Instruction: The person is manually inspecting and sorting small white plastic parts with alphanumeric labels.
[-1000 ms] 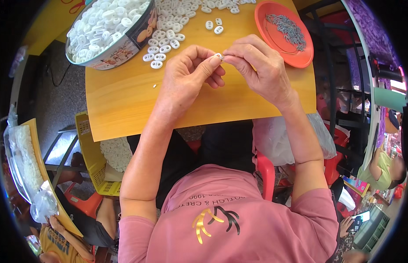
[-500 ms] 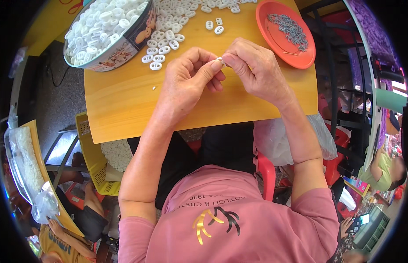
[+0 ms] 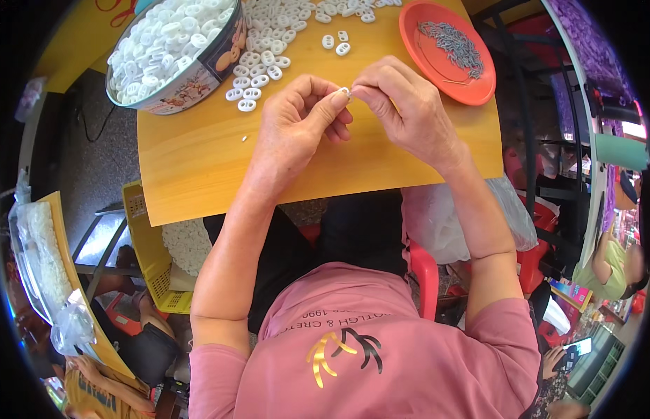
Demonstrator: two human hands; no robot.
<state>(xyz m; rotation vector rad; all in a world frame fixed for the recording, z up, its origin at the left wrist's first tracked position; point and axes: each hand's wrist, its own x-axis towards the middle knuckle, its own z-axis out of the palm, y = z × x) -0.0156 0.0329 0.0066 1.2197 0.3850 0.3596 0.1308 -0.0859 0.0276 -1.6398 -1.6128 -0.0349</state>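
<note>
A small white plastic piece (image 3: 346,91) shows at the thumb and index fingertips of my left hand (image 3: 291,122), which are pinched on it. My right hand (image 3: 411,117) meets it from the other side, its thumb and fingers closed together at the edge of the piece. Whatever those right fingertips grip is too small and covered to name. Both hands are above the wooden table (image 3: 199,181). Beyond them lie loose white oval pieces with two holes (image 3: 246,105), heaped toward the far edge.
A round tin (image 3: 192,94) piled with white pieces stands far left. At the far right, a red plate (image 3: 437,73) carries small grey metal parts (image 3: 459,50). A yellow crate (image 3: 156,272) with white pieces sits below left. Other people are at both sides.
The view has shifted slightly. My hands keep the same hold, with the right fingertips a little off the white piece, so more of it shows.
</note>
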